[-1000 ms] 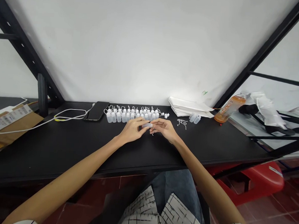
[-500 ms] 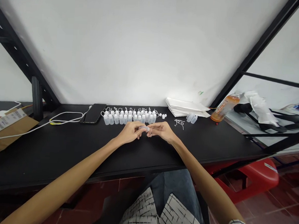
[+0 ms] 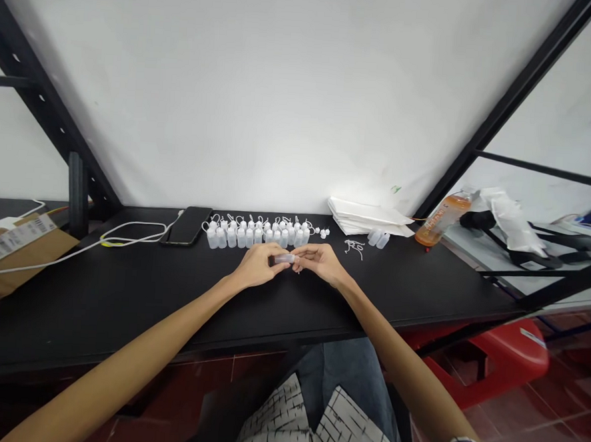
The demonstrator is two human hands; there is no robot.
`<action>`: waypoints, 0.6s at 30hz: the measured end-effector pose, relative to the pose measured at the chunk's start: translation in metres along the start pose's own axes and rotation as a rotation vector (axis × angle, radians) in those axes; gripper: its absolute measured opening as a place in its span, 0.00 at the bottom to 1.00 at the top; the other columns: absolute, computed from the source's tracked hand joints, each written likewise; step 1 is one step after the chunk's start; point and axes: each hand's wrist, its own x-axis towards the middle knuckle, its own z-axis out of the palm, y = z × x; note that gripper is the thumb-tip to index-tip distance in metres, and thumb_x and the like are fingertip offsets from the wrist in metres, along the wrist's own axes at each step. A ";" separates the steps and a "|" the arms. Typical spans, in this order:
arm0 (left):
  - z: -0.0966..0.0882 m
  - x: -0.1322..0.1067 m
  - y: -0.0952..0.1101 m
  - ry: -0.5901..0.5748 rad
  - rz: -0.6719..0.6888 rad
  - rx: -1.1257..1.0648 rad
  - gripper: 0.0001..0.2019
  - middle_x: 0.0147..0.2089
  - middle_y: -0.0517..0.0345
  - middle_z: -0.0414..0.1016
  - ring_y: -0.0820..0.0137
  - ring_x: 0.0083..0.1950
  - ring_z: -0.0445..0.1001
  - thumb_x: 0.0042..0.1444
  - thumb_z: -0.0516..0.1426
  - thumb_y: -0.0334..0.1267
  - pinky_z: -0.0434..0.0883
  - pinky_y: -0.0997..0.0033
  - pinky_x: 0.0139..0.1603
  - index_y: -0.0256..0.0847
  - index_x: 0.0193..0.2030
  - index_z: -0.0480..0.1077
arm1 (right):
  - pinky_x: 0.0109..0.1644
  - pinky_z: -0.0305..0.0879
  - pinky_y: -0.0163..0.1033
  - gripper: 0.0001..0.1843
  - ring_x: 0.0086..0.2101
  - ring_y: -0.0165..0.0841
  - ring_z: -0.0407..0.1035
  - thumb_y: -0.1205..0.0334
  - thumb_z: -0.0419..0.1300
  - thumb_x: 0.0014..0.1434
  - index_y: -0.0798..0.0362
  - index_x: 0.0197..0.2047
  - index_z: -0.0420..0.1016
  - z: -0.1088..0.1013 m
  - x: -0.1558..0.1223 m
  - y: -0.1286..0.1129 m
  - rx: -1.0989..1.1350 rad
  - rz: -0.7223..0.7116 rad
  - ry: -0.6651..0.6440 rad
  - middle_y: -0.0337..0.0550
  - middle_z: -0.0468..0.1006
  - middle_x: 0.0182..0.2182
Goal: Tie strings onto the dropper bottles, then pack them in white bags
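Above the black table, my left hand (image 3: 260,264) is closed around a small translucent plastic bottle (image 3: 284,258), which lies sideways. My right hand (image 3: 323,261) pinches the bottle's right end, where a bit of white shows; my fingers partly cover it, so I cannot tell whether that is a cap or a strap. Just behind my hands stand rows of small squeeze bottles (image 3: 242,236), upright, with white caps and looped straps. To the right of these lie a few small white caps (image 3: 323,233), then a tangle of white straps (image 3: 355,245) and a few uncapped bottles (image 3: 378,238).
A phone (image 3: 187,226) and a white cable (image 3: 140,223) lie left, near a cardboard package (image 3: 18,251). White sheets (image 3: 368,217) are stacked against the wall at back right, beside an orange drink bottle (image 3: 443,219). A red stool (image 3: 512,357) stands below right.
The small bottle has turned in my fingers, and more of its side now shows. My left hand's grip has shifted along it. The view has moved slightly.
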 end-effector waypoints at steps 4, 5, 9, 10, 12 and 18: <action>0.002 -0.002 0.001 -0.083 -0.092 0.052 0.16 0.29 0.60 0.74 0.74 0.25 0.64 0.57 0.57 0.39 0.62 0.74 0.28 0.40 0.51 0.76 | 0.28 0.70 0.36 0.19 0.28 0.33 0.74 0.53 0.70 0.49 0.57 0.41 0.80 -0.002 -0.001 -0.007 -0.010 0.010 0.016 0.44 0.79 0.28; 0.003 -0.002 0.001 -0.083 -0.121 0.034 0.19 0.29 0.60 0.73 0.74 0.26 0.64 0.57 0.56 0.40 0.62 0.73 0.29 0.40 0.54 0.74 | 0.27 0.70 0.36 0.20 0.28 0.33 0.74 0.52 0.69 0.49 0.57 0.41 0.80 -0.006 0.000 -0.008 -0.016 0.001 0.047 0.45 0.80 0.29; 0.001 0.000 -0.003 -0.090 -0.168 -0.111 0.18 0.34 0.58 0.74 0.72 0.30 0.66 0.56 0.54 0.40 0.63 0.72 0.34 0.38 0.52 0.72 | 0.21 0.61 0.33 0.16 0.21 0.27 0.66 0.51 0.65 0.52 0.57 0.36 0.79 -0.032 0.008 -0.008 -0.152 -0.056 0.341 0.45 0.80 0.29; 0.000 0.000 -0.003 -0.105 -0.163 -0.161 0.15 0.35 0.58 0.73 0.71 0.32 0.66 0.56 0.53 0.39 0.63 0.72 0.34 0.39 0.49 0.72 | 0.22 0.60 0.33 0.15 0.20 0.26 0.64 0.52 0.64 0.52 0.57 0.34 0.79 -0.040 0.011 -0.008 -0.212 -0.058 0.416 0.44 0.79 0.28; -0.002 0.001 -0.001 -0.140 -0.160 -0.283 0.11 0.33 0.59 0.69 0.72 0.32 0.64 0.57 0.51 0.39 0.61 0.73 0.32 0.39 0.42 0.71 | 0.26 0.62 0.34 0.11 0.21 0.28 0.65 0.56 0.62 0.53 0.56 0.31 0.78 -0.054 0.020 -0.008 -0.389 -0.048 0.547 0.42 0.78 0.25; -0.003 0.001 0.003 -0.153 -0.246 -0.544 0.19 0.25 0.64 0.53 0.75 0.25 0.51 0.63 0.47 0.53 0.51 0.74 0.24 0.38 0.33 0.64 | 0.42 0.65 0.40 0.08 0.40 0.42 0.75 0.60 0.60 0.54 0.51 0.33 0.81 -0.070 0.045 -0.002 -1.103 0.300 0.695 0.45 0.81 0.33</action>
